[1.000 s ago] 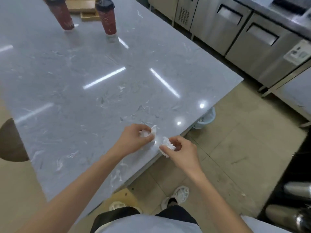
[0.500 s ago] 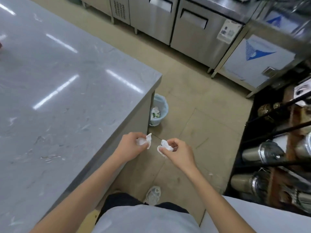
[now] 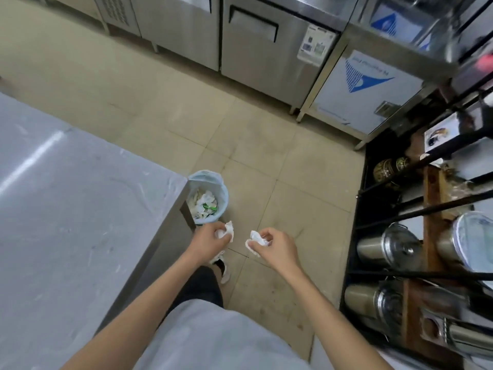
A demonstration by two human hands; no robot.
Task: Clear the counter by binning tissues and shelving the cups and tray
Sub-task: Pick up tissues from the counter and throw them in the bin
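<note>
Grey stone bench (image 3: 66, 222) is seen at the left, its corner just above a small blue-lined bin (image 3: 222, 193) set on the floor and partly filled with white waste. A crumpled tissue (image 3: 228, 232) is pinched in the curled left hand (image 3: 209, 243), just beside the bin's near rim. A second tissue wad (image 3: 254, 241) is pinched by the right hand (image 3: 277, 248), over the floor tiles.
</note>
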